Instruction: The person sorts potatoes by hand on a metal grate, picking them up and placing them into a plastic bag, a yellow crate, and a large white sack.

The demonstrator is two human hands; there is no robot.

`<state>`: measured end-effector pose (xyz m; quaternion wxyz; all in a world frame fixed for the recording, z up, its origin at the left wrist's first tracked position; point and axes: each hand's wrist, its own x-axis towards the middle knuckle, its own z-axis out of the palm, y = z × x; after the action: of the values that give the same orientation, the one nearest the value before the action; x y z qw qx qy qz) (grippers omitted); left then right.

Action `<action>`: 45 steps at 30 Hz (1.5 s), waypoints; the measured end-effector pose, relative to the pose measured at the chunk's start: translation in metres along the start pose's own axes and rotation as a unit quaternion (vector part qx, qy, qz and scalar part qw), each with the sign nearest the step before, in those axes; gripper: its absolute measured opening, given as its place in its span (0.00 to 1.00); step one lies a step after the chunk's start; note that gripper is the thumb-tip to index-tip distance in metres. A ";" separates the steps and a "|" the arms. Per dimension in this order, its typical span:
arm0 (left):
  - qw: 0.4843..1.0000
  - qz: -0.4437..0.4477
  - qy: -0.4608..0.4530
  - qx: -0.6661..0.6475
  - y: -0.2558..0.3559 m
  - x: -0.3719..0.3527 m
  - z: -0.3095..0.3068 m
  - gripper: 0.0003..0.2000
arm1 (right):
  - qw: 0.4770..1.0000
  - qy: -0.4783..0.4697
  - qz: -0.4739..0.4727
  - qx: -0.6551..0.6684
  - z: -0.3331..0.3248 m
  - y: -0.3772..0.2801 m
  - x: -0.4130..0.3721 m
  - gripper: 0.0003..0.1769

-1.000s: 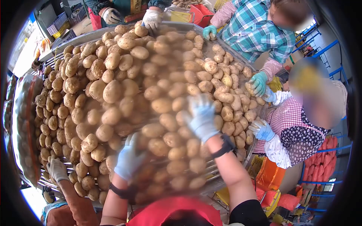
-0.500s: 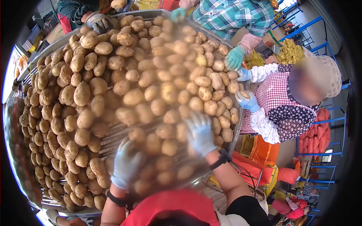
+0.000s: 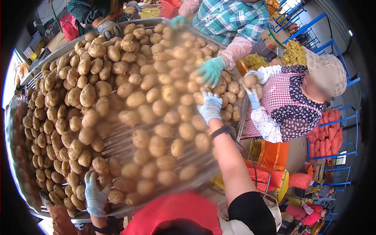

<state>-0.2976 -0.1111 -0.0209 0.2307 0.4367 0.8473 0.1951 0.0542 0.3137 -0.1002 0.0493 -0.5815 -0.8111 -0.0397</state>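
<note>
Many brown potatoes cover a slatted metal sorting table. My left hand, in a pale blue glove, is at the near left edge of the table. Its fingers point up beside the potato pile and its thumb stands apart; nothing shows in its grasp. My right hand, gloved the same way, reaches to the right side of the table. Its fingers and thumb close around a potato, partly hidden by the glove.
Across the table, a co-worker's teal-gloved hand is close beyond my right hand. At the right, another person in a checked apron holds potatoes. A grey-gloved hand rests at the far left edge. Red sacks are stacked at the right.
My left hand has moved left and nearer to me. My right hand has moved farther out onto a potato. The teal-gloved hand has come left, and the apron wearer's hands have drawn back.
</note>
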 end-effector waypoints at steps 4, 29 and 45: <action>0.999 0.027 0.016 0.043 -0.011 -0.012 0.035 0.58 | 0.971 0.005 0.073 0.229 -0.001 0.014 -0.007 0.36; 0.987 0.082 0.102 0.090 -0.025 -0.029 0.031 0.34 | 0.985 0.096 0.014 0.141 0.014 0.019 -0.137 0.16; 0.993 0.095 -0.003 -0.074 -0.023 -0.043 0.088 0.60 | 0.938 0.058 -0.046 0.340 0.008 0.015 -0.105 0.29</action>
<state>-0.2407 -0.1480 -0.0955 0.2458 0.4972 0.7846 0.2772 0.1013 0.2213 -0.1216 0.2889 -0.4891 -0.7977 0.2025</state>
